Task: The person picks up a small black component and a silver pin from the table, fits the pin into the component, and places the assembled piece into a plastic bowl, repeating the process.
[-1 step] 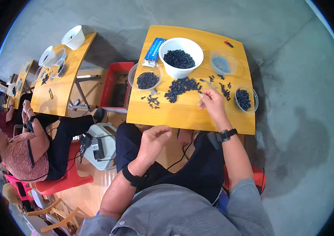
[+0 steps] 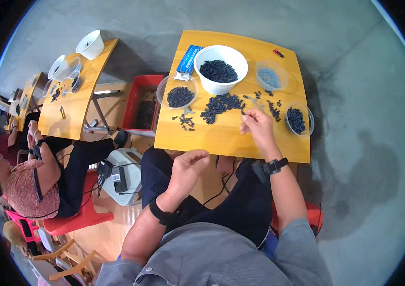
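Observation:
Over the near part of the yellow table, my right hand pinches a small black plastic piece between thumb and fingertips. My left hand is held above my lap, just off the near edge, its fingertips pressed together; anything between them is too small to make out. A pile of short black tubular pieces lies left of my right hand. Small grey pieces and black ones are scattered beyond it and to its right. More loose black pieces lie at the left.
A white tub of black pieces stands far back beside a blue box. Clear bowls hold black parts and pale blue bits. A red-handled tool lies far right. Left are a red bin and a seated person.
The black piece at my right fingertips stands out more clearly and more upright. My left hand has hardly moved.

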Action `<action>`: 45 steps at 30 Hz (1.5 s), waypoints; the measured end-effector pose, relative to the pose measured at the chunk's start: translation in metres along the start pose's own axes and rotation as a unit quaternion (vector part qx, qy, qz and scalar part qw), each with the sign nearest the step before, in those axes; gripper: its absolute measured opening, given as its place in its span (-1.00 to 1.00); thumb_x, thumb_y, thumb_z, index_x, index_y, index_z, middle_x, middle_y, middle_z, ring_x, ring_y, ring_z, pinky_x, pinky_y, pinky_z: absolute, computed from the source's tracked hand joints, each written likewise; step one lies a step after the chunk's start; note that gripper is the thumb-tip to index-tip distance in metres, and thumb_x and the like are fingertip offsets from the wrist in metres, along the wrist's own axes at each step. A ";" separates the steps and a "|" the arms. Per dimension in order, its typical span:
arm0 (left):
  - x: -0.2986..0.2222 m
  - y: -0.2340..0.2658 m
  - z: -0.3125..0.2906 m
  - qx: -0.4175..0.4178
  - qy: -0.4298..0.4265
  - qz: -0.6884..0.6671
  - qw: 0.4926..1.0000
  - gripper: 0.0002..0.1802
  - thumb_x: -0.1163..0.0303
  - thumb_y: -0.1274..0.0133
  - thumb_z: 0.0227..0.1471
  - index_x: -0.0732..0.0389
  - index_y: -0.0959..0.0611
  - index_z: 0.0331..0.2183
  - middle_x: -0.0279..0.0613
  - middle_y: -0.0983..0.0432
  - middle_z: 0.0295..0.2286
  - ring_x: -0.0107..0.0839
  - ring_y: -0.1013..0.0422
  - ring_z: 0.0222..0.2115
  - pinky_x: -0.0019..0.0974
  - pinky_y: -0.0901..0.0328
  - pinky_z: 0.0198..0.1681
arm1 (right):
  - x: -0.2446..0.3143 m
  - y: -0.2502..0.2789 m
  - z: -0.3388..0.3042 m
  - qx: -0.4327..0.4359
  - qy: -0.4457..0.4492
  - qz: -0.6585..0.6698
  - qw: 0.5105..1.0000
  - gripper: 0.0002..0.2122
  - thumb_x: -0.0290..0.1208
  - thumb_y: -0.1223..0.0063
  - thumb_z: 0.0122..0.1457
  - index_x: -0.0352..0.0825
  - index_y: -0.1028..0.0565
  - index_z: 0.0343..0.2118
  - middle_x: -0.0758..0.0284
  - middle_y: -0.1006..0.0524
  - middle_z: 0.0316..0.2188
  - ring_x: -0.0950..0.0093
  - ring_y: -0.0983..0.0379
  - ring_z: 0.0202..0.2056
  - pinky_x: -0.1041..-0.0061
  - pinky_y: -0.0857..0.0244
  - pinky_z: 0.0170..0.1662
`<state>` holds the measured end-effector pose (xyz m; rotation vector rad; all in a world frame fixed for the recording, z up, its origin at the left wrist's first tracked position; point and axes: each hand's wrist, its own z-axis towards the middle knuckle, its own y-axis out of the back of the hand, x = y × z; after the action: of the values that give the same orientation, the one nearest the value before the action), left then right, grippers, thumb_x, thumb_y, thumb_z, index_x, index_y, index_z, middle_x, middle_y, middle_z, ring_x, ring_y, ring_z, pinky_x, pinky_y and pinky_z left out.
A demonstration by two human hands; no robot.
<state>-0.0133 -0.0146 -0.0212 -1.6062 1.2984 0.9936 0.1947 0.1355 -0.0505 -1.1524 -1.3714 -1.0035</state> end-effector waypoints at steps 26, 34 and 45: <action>-0.040 -0.013 0.007 0.123 0.045 -0.053 0.990 -0.86 0.47 -0.05 0.02 0.32 -0.61 -0.34 -0.30 -0.53 -0.51 -0.61 -0.40 -0.57 -0.58 -0.26 -0.49 | 0.046 -0.041 -0.082 0.225 0.041 -0.039 0.973 -0.89 -0.65 0.02 0.07 -0.46 -0.49 -0.33 0.34 -0.51 -0.47 0.61 -0.45 -0.53 0.66 -0.34 -0.47; -0.013 -0.001 -0.002 0.133 0.101 -0.076 0.983 -0.91 0.50 0.00 0.06 0.30 -0.54 -0.35 -0.26 -0.50 -0.46 -0.52 -0.44 -0.50 -0.48 -0.33 -0.42 | 0.002 0.012 -0.019 0.008 0.094 -0.304 0.948 -0.88 -0.51 0.02 0.06 -0.42 -0.49 -0.37 0.16 -0.52 -0.52 0.33 -0.48 -0.50 0.44 -0.35 -0.40; -0.004 -0.002 -0.003 0.109 0.113 -0.120 0.980 -0.85 0.55 -0.01 0.04 0.33 -0.53 -0.28 -0.24 -0.50 -0.47 -0.51 -0.43 -0.52 -0.51 -0.35 -0.42 | -0.029 0.057 0.037 -0.163 0.059 -0.510 0.843 -0.87 -0.47 0.05 0.03 -0.39 -0.49 -0.41 -0.01 -0.50 -0.45 0.05 -0.45 -0.32 0.20 -0.32 -0.26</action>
<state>-0.0114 -0.0156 -0.0166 -1.6903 1.2764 0.5157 0.2433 0.1793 -0.0845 -0.4882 -1.7758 -2.0859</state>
